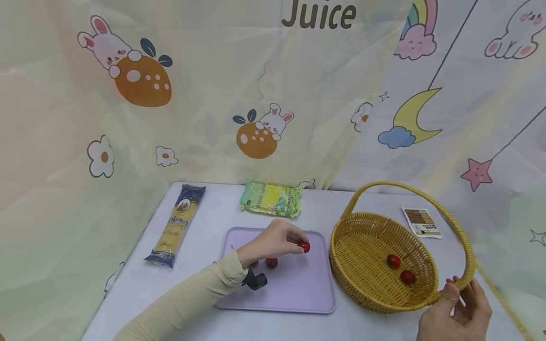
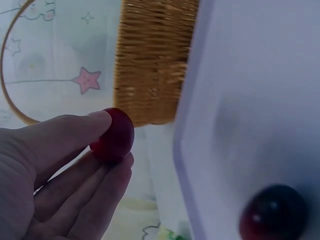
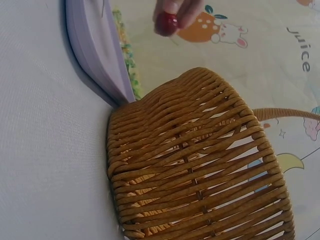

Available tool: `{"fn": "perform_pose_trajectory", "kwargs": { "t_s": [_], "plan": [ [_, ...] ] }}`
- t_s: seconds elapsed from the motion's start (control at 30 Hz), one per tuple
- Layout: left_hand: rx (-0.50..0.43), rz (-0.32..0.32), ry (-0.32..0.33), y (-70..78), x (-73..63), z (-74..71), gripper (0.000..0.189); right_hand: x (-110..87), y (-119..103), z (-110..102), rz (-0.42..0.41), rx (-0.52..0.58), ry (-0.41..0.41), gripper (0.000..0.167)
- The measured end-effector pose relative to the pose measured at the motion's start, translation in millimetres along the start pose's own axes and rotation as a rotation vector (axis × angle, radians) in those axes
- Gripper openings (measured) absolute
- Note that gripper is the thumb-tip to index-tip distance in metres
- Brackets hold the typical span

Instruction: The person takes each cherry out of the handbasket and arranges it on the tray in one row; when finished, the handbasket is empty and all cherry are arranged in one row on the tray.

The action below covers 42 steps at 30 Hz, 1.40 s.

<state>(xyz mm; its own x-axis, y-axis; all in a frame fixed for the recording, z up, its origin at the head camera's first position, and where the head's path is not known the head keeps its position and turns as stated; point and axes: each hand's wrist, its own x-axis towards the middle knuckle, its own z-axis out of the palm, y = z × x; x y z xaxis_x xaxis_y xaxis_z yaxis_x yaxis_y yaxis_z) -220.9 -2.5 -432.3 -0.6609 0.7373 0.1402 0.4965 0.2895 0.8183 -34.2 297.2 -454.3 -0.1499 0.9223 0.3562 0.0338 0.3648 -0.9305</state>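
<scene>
Thumb and fingers of my left hand (image 1: 277,239) pinch a small, glossy dark-red fruit (image 2: 117,137) above the right half of the lilac tray (image 1: 307,293). On that tray lies another dark-red fruit (image 1: 271,263), and one more is partly hidden behind my wrist. To the right stands a round wicker basket (image 1: 354,279) with a tall arched handle (image 1: 467,246); two red fruits (image 1: 394,261) lie inside it. My right hand (image 1: 458,310) grips the handle low down, near the basket's right rim.
A pack of spaghetti (image 1: 175,227) lies at the left of the white table. Behind the tray is a green and yellow packet (image 1: 271,199). A small brown and white sachet (image 1: 422,222) sits behind the basket. A printed curtain (image 1: 204,142) hangs along the back.
</scene>
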Motion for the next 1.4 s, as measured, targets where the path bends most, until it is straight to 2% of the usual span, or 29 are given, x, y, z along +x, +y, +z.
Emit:
{"fn": "perform_pose_trajectory", "kwargs": {
  "t_s": [0.27, 0.43, 0.63, 0.87, 1.1, 1.4],
  "plan": [
    [0.083, -0.025, -0.070, -16.9, -9.9, 0.6, 0.019, 0.1, 1, 1, -0.003, 0.005, -0.011, 0.044],
    [0.107, -0.028, -0.123, -26.4, -9.8, 5.8, 0.018, -0.3, 0, 1, 0.008, 0.001, -0.010, 0.045],
    [0.128, -0.036, -0.158, -34.1, -7.5, 11.2, 0.017, -1.9, -3, 0, 0.012, 0.002, -0.018, 0.045],
    [0.124, -0.046, -0.158, -34.7, -7.7, 14.1, 0.016, -2.8, -6, 0, 0.050, -0.013, -0.022, 0.046],
    [0.260, 0.004, -0.139, -33.3, -10.4, 12.4, 0.017, -3.9, -8, -1, 0.063, -0.029, -0.024, 0.046],
    [0.287, 0.016, -0.116, -32.2, -15.1, 9.4, 0.017, -2.3, -5, 0, 0.041, -0.024, -0.022, 0.046]
  ]
}}
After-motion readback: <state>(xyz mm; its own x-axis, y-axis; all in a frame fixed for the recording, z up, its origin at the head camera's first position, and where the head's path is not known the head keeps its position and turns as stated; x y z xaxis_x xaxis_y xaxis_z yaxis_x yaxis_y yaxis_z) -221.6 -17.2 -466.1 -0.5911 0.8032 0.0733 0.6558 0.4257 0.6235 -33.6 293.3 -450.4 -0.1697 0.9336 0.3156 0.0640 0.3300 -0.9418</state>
